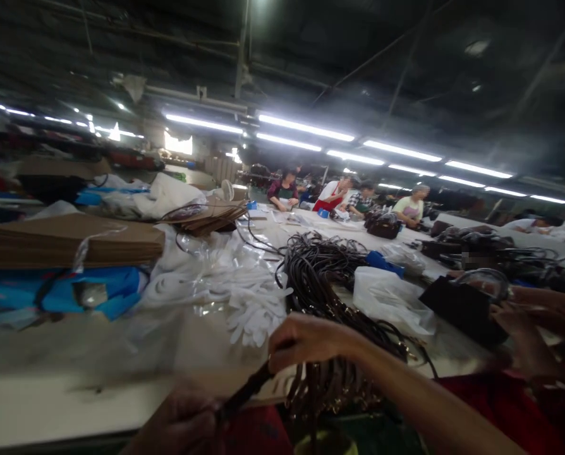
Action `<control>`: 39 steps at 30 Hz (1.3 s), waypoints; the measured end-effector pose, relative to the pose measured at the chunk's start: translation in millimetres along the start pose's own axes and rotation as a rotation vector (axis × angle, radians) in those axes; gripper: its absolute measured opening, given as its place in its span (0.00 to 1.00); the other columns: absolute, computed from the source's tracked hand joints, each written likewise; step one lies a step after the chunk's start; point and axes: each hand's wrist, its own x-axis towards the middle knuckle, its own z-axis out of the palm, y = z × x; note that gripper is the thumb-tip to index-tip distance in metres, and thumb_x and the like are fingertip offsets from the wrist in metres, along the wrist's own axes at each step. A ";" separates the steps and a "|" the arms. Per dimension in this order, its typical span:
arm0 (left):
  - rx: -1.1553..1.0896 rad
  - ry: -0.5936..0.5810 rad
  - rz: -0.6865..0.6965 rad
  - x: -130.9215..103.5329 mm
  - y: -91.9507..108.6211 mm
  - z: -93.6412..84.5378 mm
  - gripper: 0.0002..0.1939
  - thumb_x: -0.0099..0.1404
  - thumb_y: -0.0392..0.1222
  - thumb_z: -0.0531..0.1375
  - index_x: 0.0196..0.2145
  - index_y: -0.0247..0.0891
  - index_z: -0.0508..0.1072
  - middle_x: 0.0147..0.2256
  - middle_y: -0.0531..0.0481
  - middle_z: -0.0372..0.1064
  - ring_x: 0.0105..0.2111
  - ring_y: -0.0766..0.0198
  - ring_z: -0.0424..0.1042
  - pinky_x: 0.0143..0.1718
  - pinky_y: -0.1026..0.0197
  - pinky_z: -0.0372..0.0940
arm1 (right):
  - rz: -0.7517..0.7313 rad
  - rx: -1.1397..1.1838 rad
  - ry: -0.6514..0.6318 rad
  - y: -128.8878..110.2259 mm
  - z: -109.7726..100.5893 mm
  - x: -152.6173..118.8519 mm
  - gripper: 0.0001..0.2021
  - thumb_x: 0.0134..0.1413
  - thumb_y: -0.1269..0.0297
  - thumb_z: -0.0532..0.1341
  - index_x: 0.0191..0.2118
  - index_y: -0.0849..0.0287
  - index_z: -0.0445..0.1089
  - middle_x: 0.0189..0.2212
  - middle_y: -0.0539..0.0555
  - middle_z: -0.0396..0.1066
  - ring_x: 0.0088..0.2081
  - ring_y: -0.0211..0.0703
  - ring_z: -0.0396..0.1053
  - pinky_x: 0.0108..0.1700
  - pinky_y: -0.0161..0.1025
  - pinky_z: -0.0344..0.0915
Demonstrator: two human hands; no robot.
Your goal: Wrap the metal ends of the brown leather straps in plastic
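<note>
A dark strap runs slantwise between my two hands at the near edge of the table. My left hand, low in the view and blurred, is closed round its lower end. Higher and to the right, my right hand grips the upper end with bent fingers. Just beyond my right hand lies a big heap of dark straps with gold-coloured metal ends, some hanging over the table edge. White strips in clear plastic are left of that heap.
Brown sheets are stacked at the left above a blue package. A white bag lies right of the straps. At the right, another person's hands hold a black bag. Several people work across the table.
</note>
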 end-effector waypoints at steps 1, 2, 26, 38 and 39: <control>-0.029 -0.015 -0.022 5.6 -1.1 3.5 0.22 0.57 0.60 0.66 0.35 0.35 0.79 0.34 0.44 0.77 0.31 0.58 0.74 0.33 0.57 0.70 | -0.055 -0.080 0.023 -12.8 -12.2 -3.9 0.14 0.54 0.55 0.64 0.32 0.63 0.77 0.20 0.45 0.62 0.23 0.31 0.56 0.24 0.30 0.51; -0.068 -0.050 -0.035 11.5 -2.4 6.6 0.28 0.51 0.64 0.68 0.31 0.33 0.80 0.29 0.43 0.77 0.27 0.59 0.74 0.32 0.58 0.69 | -0.098 -0.156 0.041 -23.4 -23.3 -6.9 0.14 0.56 0.56 0.63 0.33 0.63 0.77 0.21 0.46 0.64 0.24 0.31 0.57 0.25 0.30 0.52; -0.406 -0.210 0.037 71.1 5.1 48.6 0.30 0.52 0.61 0.69 0.41 0.31 0.79 0.33 0.40 0.80 0.24 0.64 0.76 0.31 0.64 0.69 | -0.243 -0.572 0.142 -16.8 -39.5 -3.0 0.10 0.63 0.59 0.61 0.35 0.57 0.77 0.26 0.50 0.73 0.28 0.36 0.66 0.31 0.34 0.53; -0.479 -0.296 0.022 81.7 -14.9 52.3 0.64 0.55 0.41 0.71 0.69 0.39 0.26 0.31 0.46 0.79 0.24 0.60 0.77 0.28 0.62 0.70 | 0.021 0.052 -0.063 24.0 0.5 6.6 0.11 0.56 0.57 0.60 0.32 0.61 0.67 0.29 0.54 0.76 0.29 0.40 0.71 0.30 0.34 0.62; -0.481 -0.293 0.016 82.4 -16.0 51.6 0.64 0.55 0.39 0.71 0.69 0.39 0.25 0.31 0.46 0.79 0.24 0.60 0.77 0.28 0.61 0.70 | 0.003 0.075 -0.042 26.6 4.2 7.2 0.11 0.55 0.57 0.60 0.31 0.61 0.66 0.29 0.54 0.76 0.29 0.39 0.70 0.30 0.34 0.62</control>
